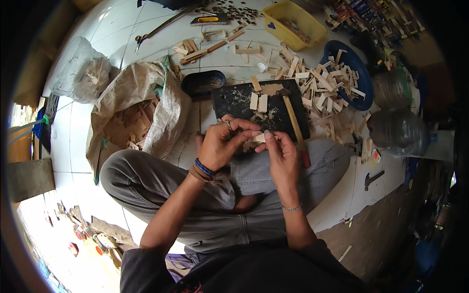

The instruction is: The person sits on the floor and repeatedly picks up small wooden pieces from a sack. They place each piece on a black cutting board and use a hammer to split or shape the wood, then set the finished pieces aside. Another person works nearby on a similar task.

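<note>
Between my two hands, over the near edge of a dark board, I hold a small pale wood piece. My left hand pinches it with thumb and forefinger from the left. From the right, the fingers of my right hand close on its other end. Past my fingers, two pale wood blocks lie side by side on the board among shavings. A wooden-handled tool with a red end lies along the board's right side, its tip near my right knee.
A woven sack of wood pieces stands open at left. On the right, loose pale blocks spill around a blue basin. Behind are a yellow tub and a dark oval tray. A hammer lies on the tiles.
</note>
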### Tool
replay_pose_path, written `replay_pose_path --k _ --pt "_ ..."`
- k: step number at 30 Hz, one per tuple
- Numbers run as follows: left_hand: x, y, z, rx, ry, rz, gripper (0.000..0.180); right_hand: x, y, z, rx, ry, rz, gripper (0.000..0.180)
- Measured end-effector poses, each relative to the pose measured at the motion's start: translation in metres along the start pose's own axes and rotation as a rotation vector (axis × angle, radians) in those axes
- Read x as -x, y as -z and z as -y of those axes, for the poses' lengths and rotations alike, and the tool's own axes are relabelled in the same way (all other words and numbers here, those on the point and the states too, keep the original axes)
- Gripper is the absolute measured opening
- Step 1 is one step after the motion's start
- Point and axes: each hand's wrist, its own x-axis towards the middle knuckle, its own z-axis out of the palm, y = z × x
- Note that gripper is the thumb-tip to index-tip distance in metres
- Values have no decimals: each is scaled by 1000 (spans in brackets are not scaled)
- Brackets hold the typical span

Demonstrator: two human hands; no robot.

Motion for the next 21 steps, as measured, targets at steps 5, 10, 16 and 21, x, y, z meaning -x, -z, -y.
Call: replay_pose_path --k 5,10,16,21 --pt "-2 1 3 -10 -37 12 16 -1 -1 -2 -29 3 -8 25" --pt "-2 1 2 -42 0 12 16 0 0 -2 -7 -16 -14 26" --pt "-3 2 -1 -164 -177 -5 15 -1 -1 -4 -14 -17 -1 25" --pt "-1 0 -7 -344 -287 3 17 -1 0 -4 1 -17 -6 25"
